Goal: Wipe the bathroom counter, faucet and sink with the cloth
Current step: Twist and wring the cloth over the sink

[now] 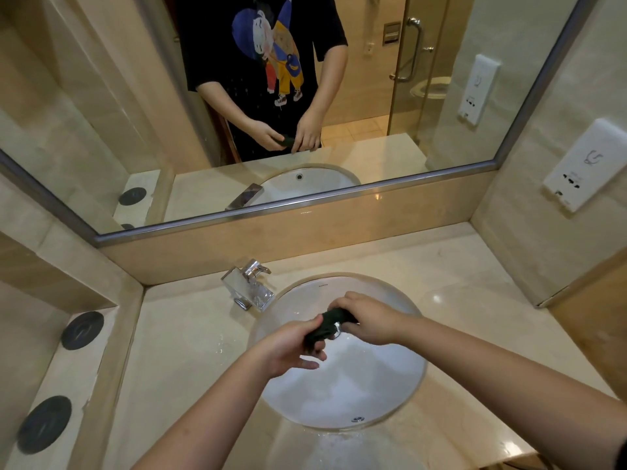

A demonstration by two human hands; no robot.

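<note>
Both your hands are out over the sink [339, 385], and the dark cloth [327, 325] is bunched up between them, right above the bowl. Your left hand [288, 347] has its thumb and fingers curled round the near end, with one finger poking out straight underneath. Your right hand [369, 317] is wrapped tight round the far end. Further back the chrome faucet [249, 286] sits left of the bowl on the beige counter [458, 283], which has wet patches. The mirror [101, 113] is behind it.
</note>
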